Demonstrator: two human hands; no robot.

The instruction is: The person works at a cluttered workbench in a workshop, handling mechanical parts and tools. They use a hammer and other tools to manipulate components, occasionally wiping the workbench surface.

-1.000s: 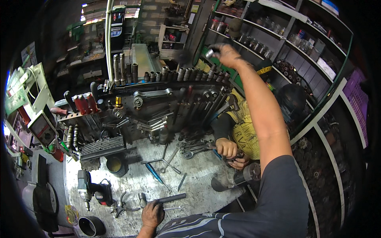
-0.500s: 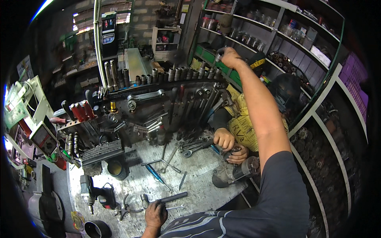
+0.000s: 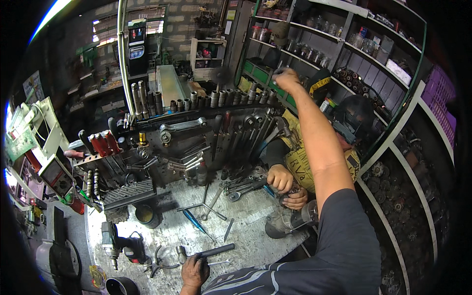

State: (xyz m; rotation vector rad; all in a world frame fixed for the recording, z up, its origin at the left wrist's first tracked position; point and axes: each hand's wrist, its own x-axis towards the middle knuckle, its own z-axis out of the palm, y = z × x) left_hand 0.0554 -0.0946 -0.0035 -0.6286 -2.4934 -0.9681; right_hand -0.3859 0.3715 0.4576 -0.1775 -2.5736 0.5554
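My left hand (image 3: 195, 271) is at the near edge of the bench, its fingers curled over the handle of a hammer (image 3: 216, 250) lying flat, close to the head. A thin wrench (image 3: 220, 262) pokes out beside it. Far ahead, my right arm stretches up past the tool rack. My right hand (image 3: 289, 80) is closed above the right end of a row of sockets (image 3: 222, 97). A small dark grey piece like a socket shows at its fingertips, too blurred to be sure. Pliers (image 3: 158, 263) and an impact driver (image 3: 120, 243) lie left of the hammer.
Across the bench, a co-worker's hands (image 3: 280, 179) hold a dark part, close to a motor-like unit (image 3: 282, 223). A blue-handled tool (image 3: 194, 222), a T-shaped bar (image 3: 204, 207) and a dark cup (image 3: 147, 216) occupy the bench (image 3: 250, 243). Shelves (image 3: 376, 58) rise at the right.
My right hand has dipped and turned slightly near the end of the socket row. My left hand stays on the hammer. The whole view has shifted a little.
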